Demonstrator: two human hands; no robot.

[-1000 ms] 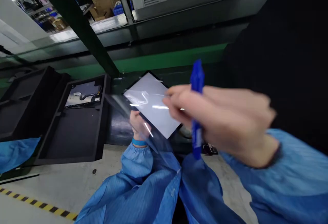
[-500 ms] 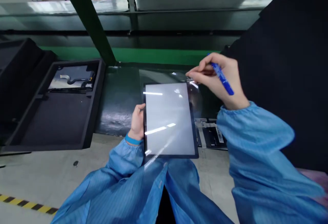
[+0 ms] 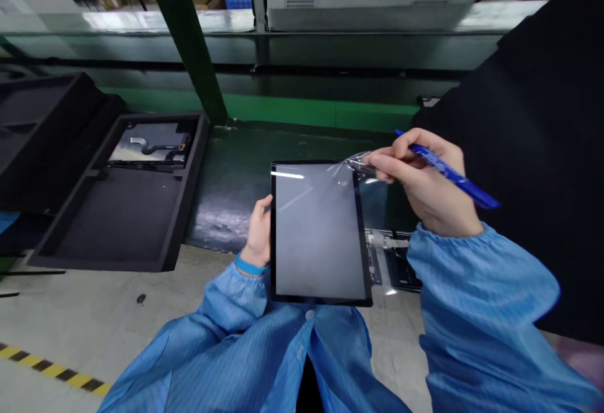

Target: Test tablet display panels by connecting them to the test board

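Observation:
My left hand [image 3: 258,231] grips the left edge of a black-framed tablet screen [image 3: 318,233], held flat and upright in front of me. My right hand [image 3: 419,180] pinches a corner of clear protective film [image 3: 355,162] at the screen's top right corner. A blue pen [image 3: 450,172] is tucked in that same hand, pointing to the right. Both arms wear blue sleeves.
A black foam tray [image 3: 127,211] lies to the left with a flat part [image 3: 148,143] in its far compartment. A dark conveyor belt [image 3: 236,180] runs behind the screen. A green post [image 3: 189,41] rises at the back. A circuit board [image 3: 391,262] lies under my right arm.
The screen has swung from tilted to upright and steady. My right hand, close and blurred before, moved out to the screen's top right corner and now holds the film there.

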